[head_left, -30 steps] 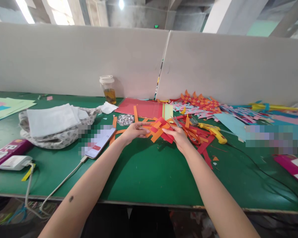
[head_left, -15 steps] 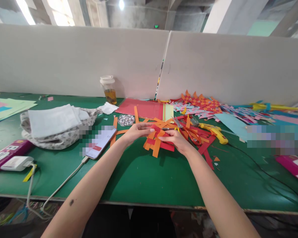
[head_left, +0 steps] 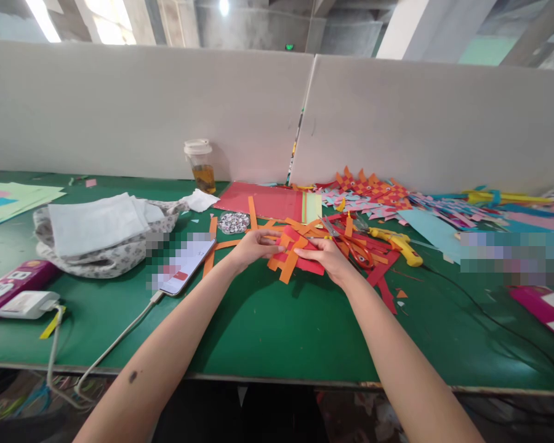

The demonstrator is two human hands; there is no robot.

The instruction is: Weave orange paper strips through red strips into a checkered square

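Between my two hands is a small weave of red and orange paper strips (head_left: 288, 258), raised a little over the green table. My left hand (head_left: 255, 248) pinches its left edge, thumb in front and fingers behind. My right hand (head_left: 327, 257) grips the right side, with the thumb lying near an orange strip on the front. Loose orange and red ends stick out at the bottom. Just behind the hands lie more orange paper strips (head_left: 252, 213), and orange-handled scissors (head_left: 359, 253) rest to the right of them.
A yellow glue gun (head_left: 399, 243) with a black cord lies right. Finished woven red-orange pieces (head_left: 373, 187) are heaped at the back. Left are a charging phone (head_left: 187, 264), a cloth bag (head_left: 96, 261) and a bag of small shiny discs (head_left: 233, 223). A drink cup (head_left: 201, 166) stands near the partition.
The weave has tilted slightly between my hands, and its orange ends sit a little higher. Both hands keep their hold on it.
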